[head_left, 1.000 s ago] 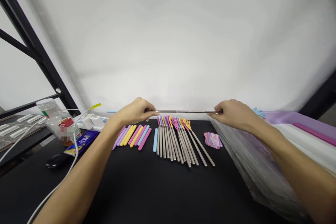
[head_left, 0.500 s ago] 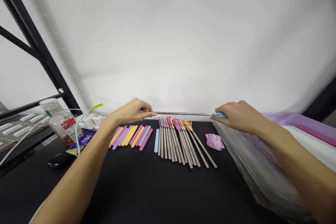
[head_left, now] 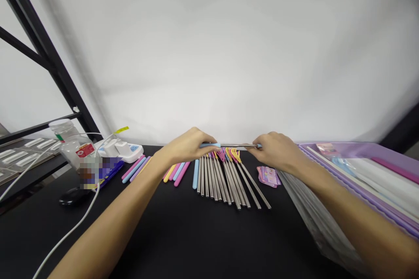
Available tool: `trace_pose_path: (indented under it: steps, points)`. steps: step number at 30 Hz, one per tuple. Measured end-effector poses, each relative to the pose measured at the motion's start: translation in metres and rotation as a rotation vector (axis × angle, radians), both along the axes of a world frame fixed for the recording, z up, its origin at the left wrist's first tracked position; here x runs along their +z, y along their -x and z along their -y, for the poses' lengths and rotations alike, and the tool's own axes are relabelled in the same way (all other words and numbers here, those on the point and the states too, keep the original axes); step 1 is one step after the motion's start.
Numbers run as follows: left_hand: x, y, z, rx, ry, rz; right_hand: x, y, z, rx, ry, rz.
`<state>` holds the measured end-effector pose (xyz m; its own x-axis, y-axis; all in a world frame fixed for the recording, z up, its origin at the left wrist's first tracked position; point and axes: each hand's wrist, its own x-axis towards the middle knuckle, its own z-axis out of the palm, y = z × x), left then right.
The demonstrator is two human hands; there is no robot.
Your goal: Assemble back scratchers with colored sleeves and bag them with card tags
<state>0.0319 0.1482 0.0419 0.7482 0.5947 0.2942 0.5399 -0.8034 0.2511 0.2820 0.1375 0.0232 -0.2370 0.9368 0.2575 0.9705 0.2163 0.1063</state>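
Fingers of my left hand (head_left: 187, 144) and right hand (head_left: 278, 151) hold a metal rod (head_left: 237, 145) level by the row of scratchers (head_left: 233, 184), near the wall (head_left: 209, 61); black tabletop (head_left: 196, 239) stretches toward me. Hands sit closer together than before, left pinching the light-blue handle (head_left: 212, 144), right wrapped round the opposite end.

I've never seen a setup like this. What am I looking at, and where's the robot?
There's no robot: these are a person's own bare hands, seen by a camera worn on the head, looking forward and down. The left hand grips a smooth light-blue handle; a slim silver metal rod runs from it to the right hand, which pinches it. On the black tabletop lie silver metal rods with colourful claw-like ends, rounded pink, yellow, blue and purple sticks partly hidden by the left arm, and pink-and-purple printed cards.
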Motion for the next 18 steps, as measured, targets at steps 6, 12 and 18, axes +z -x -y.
trace_pose_path:
  steps: [6,12,18]
  points:
    - [-0.001,-0.015,0.009,0.002,0.010,-0.038,-0.001,0.017,0.007,0.064,-0.036,-0.006]
    - [0.009,0.021,-0.006,0.109,0.104,-0.147,0.001,-0.018,-0.005,-0.018,0.020,0.166]
    - [0.012,0.012,-0.002,0.138,0.044,-0.111,0.001,0.016,0.006,0.084,-0.078,-0.024]
